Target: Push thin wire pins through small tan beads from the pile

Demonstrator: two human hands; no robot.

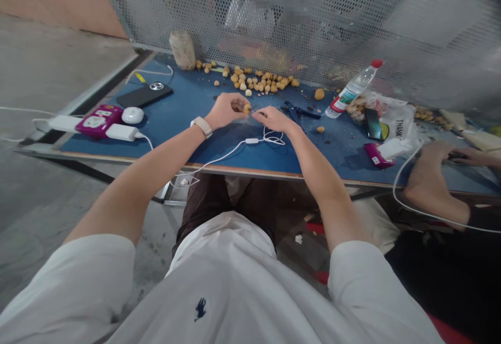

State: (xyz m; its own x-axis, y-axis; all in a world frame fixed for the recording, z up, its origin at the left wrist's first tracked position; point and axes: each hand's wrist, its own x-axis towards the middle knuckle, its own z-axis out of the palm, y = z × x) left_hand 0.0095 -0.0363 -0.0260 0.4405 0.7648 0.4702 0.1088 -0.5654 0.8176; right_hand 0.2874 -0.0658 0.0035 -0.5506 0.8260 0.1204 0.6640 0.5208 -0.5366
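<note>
Above the blue tabletop, my left hand pinches a small yellow-brown ball between thumb and fingers. My right hand is closed on a thin dark tool, whose tip meets the ball's right side. Most of the tool is hidden in my fingers. Behind my hands lies a heap of small yellow-brown balls along the mesh panel. Blue-handled pliers rest just right of my right hand. A white cable with an inline switch lies in front.
At left are a black phone, a purple power block and a cloudy jar. A red-capped bottle leans at right. Beyond a plastic bag and another phone, another person's hands work at the table.
</note>
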